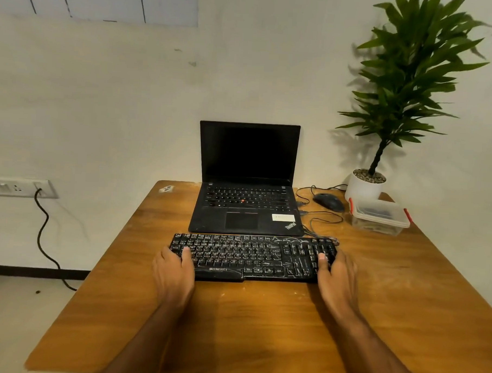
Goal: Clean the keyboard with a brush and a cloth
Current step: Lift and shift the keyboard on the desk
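Keyboard [253, 257] lies dusty at frame centre on table [261, 328] | left hand [173, 273] grips its left edge, thumb on keys | right hand [337, 277] grips its right edge | laptop [247, 186] just behind | bare wood below

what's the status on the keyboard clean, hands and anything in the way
Left hand and right hand grip the dusty keyboard at its ends. No brush or cloth in view. Laptop close behind it.
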Tool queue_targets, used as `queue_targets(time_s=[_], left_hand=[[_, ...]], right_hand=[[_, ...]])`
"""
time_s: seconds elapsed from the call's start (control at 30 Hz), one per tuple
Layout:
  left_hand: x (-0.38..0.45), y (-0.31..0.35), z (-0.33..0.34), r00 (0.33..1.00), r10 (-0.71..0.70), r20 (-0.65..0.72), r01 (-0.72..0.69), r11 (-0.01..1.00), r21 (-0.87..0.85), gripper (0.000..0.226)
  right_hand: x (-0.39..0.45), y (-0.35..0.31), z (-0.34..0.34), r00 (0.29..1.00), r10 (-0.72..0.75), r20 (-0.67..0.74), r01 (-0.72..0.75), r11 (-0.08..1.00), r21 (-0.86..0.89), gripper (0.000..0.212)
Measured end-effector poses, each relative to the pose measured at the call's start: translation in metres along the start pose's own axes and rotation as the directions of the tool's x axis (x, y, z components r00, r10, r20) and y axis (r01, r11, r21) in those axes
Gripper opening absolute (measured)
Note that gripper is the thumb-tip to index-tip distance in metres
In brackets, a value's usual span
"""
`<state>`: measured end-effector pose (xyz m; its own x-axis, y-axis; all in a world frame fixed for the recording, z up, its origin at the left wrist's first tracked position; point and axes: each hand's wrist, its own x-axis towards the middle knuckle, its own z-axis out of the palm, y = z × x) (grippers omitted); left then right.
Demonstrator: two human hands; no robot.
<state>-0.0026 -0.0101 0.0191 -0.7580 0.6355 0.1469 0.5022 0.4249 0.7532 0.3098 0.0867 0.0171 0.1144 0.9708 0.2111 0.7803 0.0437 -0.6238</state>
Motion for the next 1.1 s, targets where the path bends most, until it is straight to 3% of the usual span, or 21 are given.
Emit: queue_targets(time_s=[0.13,0.33,0.47,0.6,0.8,0.97,1.1], left_hand=[[-0.016,-0.01,-0.006,1.0,-0.013,0.009,0.014,0.998,-0.054,0.048],[-0.046,-0.013,-0.022,0.998,0.061,-0.018,-0.063,0.986,-0.154,0.041],[-0.058,-0.018,-0.032,0.996,0.083,-0.015,-0.084,0.981,-0.172,0.061],[-0.069,-0.021,-0.033,0.996,0.087,-0.021,-0.089,0.984,-0.155,0.04],[-0.076,-0.026,-0.034,0.993,0.113,-0.036,-0.117,0.984,-0.136,0.058],[-0.077,-0.031,-0.032,0.995,0.095,-0.016,-0.096,0.993,-0.069,0.04],[-0.078,-0.029,-0.034,0.996,0.092,-0.013,-0.093,0.994,-0.063,0.041]], right_hand=[[-0.018,0.012,-0.014,0.999,-0.044,-0.013,0.044,0.998,0.037,0.059],[-0.053,0.026,-0.032,0.996,-0.086,-0.018,0.087,0.994,0.062,0.06],[-0.069,0.033,-0.04,0.996,-0.083,-0.012,0.084,0.994,0.071,0.053],[-0.076,0.035,-0.044,0.997,-0.081,-0.02,0.082,0.994,0.07,0.05],[-0.081,0.037,-0.044,0.996,-0.088,-0.007,0.089,0.994,0.061,0.076],[-0.084,0.038,-0.039,0.997,-0.074,0.004,0.074,0.997,0.025,0.074],[-0.086,0.038,-0.038,0.997,-0.072,0.005,0.072,0.997,0.023,0.07]])
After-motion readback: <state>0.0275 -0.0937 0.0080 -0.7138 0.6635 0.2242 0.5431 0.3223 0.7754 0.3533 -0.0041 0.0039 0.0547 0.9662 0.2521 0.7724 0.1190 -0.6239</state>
